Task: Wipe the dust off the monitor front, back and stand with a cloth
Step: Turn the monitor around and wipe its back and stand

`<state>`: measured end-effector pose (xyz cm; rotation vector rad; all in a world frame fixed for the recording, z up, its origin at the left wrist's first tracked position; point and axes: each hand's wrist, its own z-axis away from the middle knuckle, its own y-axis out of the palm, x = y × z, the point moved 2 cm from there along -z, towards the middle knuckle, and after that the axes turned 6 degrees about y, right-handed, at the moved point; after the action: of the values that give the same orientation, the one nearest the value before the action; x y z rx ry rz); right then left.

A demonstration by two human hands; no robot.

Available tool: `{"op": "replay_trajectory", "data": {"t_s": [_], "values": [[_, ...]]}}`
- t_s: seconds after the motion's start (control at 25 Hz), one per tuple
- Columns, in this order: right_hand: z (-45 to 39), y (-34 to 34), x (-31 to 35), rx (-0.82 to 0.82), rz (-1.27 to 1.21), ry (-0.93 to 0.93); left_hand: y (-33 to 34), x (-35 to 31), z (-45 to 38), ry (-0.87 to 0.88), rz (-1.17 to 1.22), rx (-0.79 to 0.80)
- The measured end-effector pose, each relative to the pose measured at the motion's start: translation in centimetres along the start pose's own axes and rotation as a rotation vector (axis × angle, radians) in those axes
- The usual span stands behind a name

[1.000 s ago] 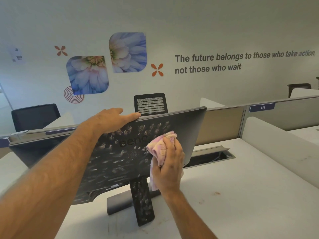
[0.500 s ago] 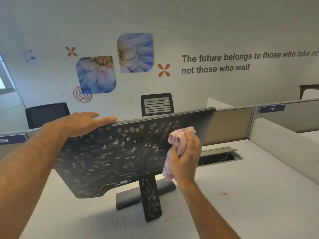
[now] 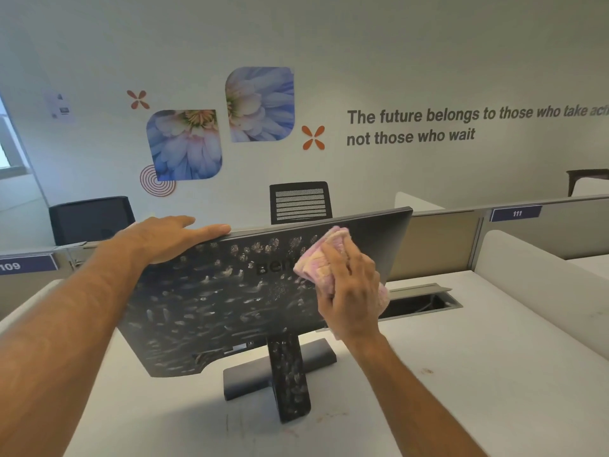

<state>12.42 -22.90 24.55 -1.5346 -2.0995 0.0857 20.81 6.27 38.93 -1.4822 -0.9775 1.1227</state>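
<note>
The dark monitor [image 3: 224, 305] stands on the white desk with its back toward me, covered in pale dust smears. Its stand [image 3: 290, 377] and flat base [image 3: 250, 380] are dusty too. My left hand [image 3: 164, 239] rests flat on the monitor's top edge at the left, fingers straight. My right hand [image 3: 349, 291] grips a bunched pink and yellow cloth [image 3: 316, 258] and presses it against the upper right of the monitor's back, over the end of the logo. The screen side is hidden.
The white desk [image 3: 461, 374] has an open cable slot [image 3: 418, 301] behind the monitor. Grey partition panels [image 3: 543, 232] labelled 109 and 111 border the desk. Black chairs [image 3: 300, 201] stand beyond them, before a wall with flower pictures.
My right hand has carried the cloth back leftward and a little up across the upper right of the monitor's back. My left hand stays on the top edge.
</note>
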Motion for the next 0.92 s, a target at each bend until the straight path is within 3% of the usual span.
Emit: {"op": "replay_trajectory", "data": {"t_s": [0.04, 0.08, 0.16, 0.2, 0.24, 0.32, 0.4, 0.44, 0.52, 0.56, 0.6, 0.68, 0.72, 0.76, 0.8, 0.88, 0.92], "values": [[-0.2, -0.1, -0.3, 0.005, 0.037, -0.052, 0.0, 0.0, 0.0, 0.001, -0.001, 0.0], [-0.6, -0.2, -0.8, -0.011, 0.028, 0.02, -0.1, -0.1, 0.0, 0.002, -0.002, 0.002], [-1.4, -0.2, -1.1, -0.07, -0.111, 0.364, 0.0, -0.1, -0.1, 0.002, -0.002, 0.004], [-1.5, -0.4, -0.5, -0.087, -0.139, 0.422, 0.0, 0.0, -0.1, 0.003, -0.001, 0.003], [-1.5, -0.5, 0.2, -0.084, -0.091, 0.332, 0.1, 0.1, -0.1, 0.002, -0.001, 0.002], [-0.5, -0.3, 1.2, 0.007, 0.027, -0.034, 0.1, 0.3, -0.2, 0.001, 0.006, 0.002], [-0.7, -0.4, 0.5, 0.034, 0.066, -0.151, 0.2, 0.2, -0.3, 0.005, 0.007, 0.007], [-1.2, -0.5, -0.3, -0.002, 0.028, -0.025, 0.2, 0.1, -0.3, 0.005, 0.004, 0.009], [-2.1, -0.5, -1.2, -0.077, -0.179, 0.425, 0.2, 0.1, -0.3, 0.001, 0.002, 0.008], [-2.3, -0.7, -0.9, -0.09, -0.205, 0.493, 0.2, 0.1, -0.3, 0.0, 0.004, 0.009], [-2.3, -0.8, -0.3, -0.08, -0.126, 0.384, 0.2, 0.2, -0.3, 0.0, 0.008, 0.01], [-1.2, -0.5, 0.6, 0.025, 0.027, -0.067, 0.2, 0.3, -0.3, -0.001, 0.019, 0.007], [-1.1, -0.6, 0.5, 0.058, 0.077, -0.206, 0.2, 0.3, -0.3, 0.0, 0.019, 0.006], [-1.4, -0.9, 0.3, 0.044, 0.097, -0.22, 0.2, 0.2, -0.3, 0.0, 0.017, 0.006], [-2.0, -1.0, -0.1, 0.009, 0.083, -0.105, 0.2, 0.1, -0.3, 0.0, 0.014, 0.008], [-3.1, -1.2, -0.3, -0.084, -0.087, 0.313, 0.2, -0.1, -0.3, -0.006, 0.016, 0.008], [-3.4, -1.4, 0.2, -0.097, -0.102, 0.366, 0.2, 0.0, -0.2, -0.009, 0.02, 0.006]]}}
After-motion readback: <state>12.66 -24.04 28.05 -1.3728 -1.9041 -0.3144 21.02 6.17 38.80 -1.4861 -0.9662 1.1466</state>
